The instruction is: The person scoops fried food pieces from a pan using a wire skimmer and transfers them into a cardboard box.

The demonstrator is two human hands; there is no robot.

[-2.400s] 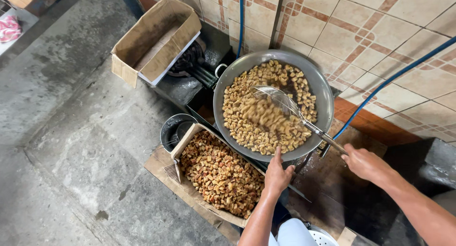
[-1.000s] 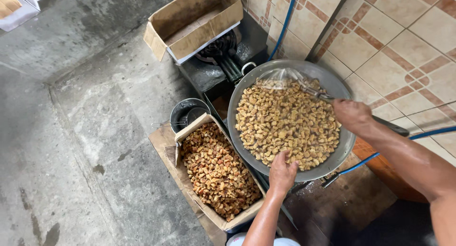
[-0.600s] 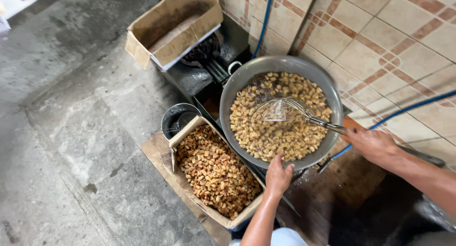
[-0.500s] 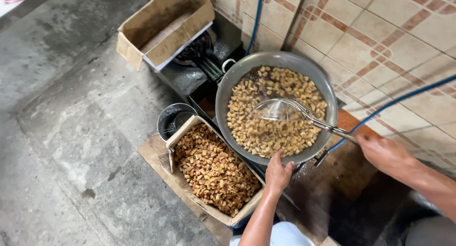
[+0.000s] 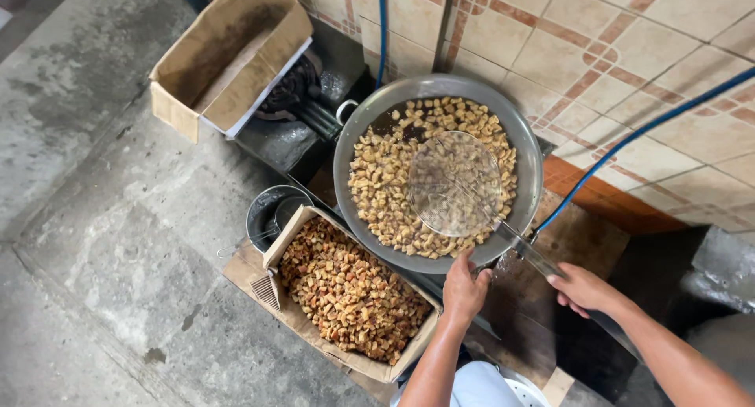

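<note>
My wide grey metal pan [image 5: 346,151] sits upper middle of the frame, full of small golden-brown fried pieces [image 5: 377,187]. My round wire-mesh skimmer [image 5: 454,183] lies flat over them, its long handle slanting toward the lower right of the frame.

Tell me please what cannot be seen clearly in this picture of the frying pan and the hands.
All in the head view:
- Pan bottom: covered by fried pieces.
- Burner under the pan: hidden by the pan itself.
- Skimmer handle end: inside the right hand.
- Left hand fingertips: hidden at the pan rim.
- Small pot contents: partly blocked by the cardboard box.
- White object at the bottom edge: cut off.
</note>
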